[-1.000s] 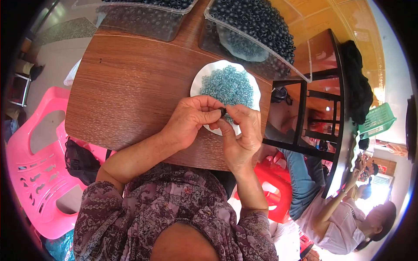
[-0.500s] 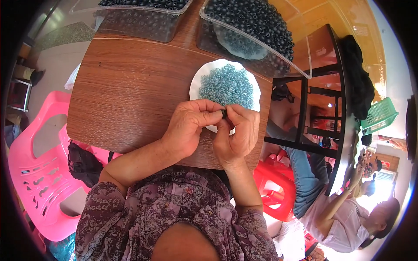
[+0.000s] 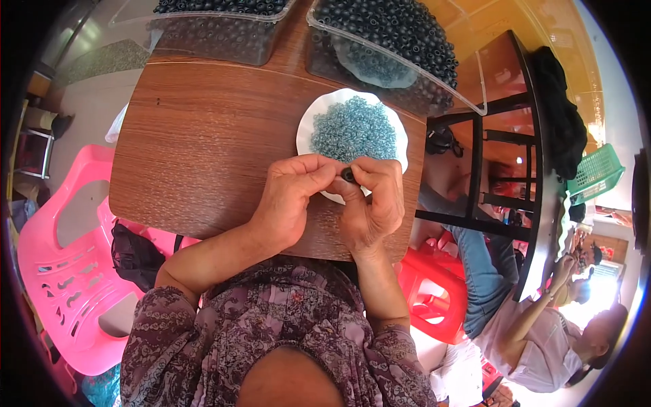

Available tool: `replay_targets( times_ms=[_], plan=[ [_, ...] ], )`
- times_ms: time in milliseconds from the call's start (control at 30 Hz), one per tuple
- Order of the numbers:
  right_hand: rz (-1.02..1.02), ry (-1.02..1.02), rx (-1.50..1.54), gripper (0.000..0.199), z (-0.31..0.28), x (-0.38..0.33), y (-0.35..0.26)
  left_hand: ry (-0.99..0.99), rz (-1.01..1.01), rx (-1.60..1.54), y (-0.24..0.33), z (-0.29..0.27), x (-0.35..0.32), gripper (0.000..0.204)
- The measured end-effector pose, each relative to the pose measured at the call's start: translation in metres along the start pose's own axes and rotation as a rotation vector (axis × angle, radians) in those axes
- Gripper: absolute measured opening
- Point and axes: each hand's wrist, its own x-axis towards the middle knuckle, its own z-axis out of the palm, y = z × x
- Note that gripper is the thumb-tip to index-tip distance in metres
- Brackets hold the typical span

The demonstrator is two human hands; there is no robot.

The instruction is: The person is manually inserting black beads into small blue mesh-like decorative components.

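Note:
My right hand (image 3: 373,200) pinches a small black ring-shaped piece (image 3: 348,174) between thumb and forefinger, its hole showing. Thumb and fingers of my left hand (image 3: 291,197) are pressed together right beside the ring; whatever they hold is too small or hidden to make out. Both hands meet over the near rim of a white scalloped plate (image 3: 305,132). Heaped on that plate are many tiny translucent blue-green pieces (image 3: 356,129).
The plate stands on a brown wooden table (image 3: 190,149). Behind it are two clear boxes (image 3: 210,41) (image 3: 400,88) of black ring-shaped pieces. A pink chair (image 3: 68,271) is at left, a red stool (image 3: 430,295) at right. A person (image 3: 542,339) sits by a dark table farther right.
The black ring has turned so that its hole now shows toward me. Both hands stay in nearly the same place, with slight finger movement. The whole view has shifted a little.

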Motion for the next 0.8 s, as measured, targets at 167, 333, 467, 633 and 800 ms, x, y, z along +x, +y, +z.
replay_targets(
  times_ms=[167, 333, 467, 633, 800],
  plan=[
    [0.006, -0.015, 0.011, 0.029, 0.003, -0.003, -0.006, -0.003, 0.079, 0.149, 0.005, 0.003, -0.005, 0.015],
    [0.002, -0.100, -0.006, 0.038, -0.002, -0.015, -0.020, -0.064, 0.042, 0.274, 0.010, -0.008, -0.014, 0.014],
    [0.098, -0.117, -0.035, 0.040, -0.016, -0.025, -0.018, -0.010, 0.073, 0.339, 0.034, -0.011, -0.018, 0.015],
    [0.263, -0.155, -0.200, 0.028, -0.038, -0.017, 0.002, 0.165, 0.576, 0.820, 0.101, -0.016, 0.007, 0.019],
    [0.149, -0.175, -0.247, 0.024, -0.035, -0.026, 0.017, 0.318, 0.947, 1.141, 0.174, -0.030, 0.088, 0.020]
  ],
)
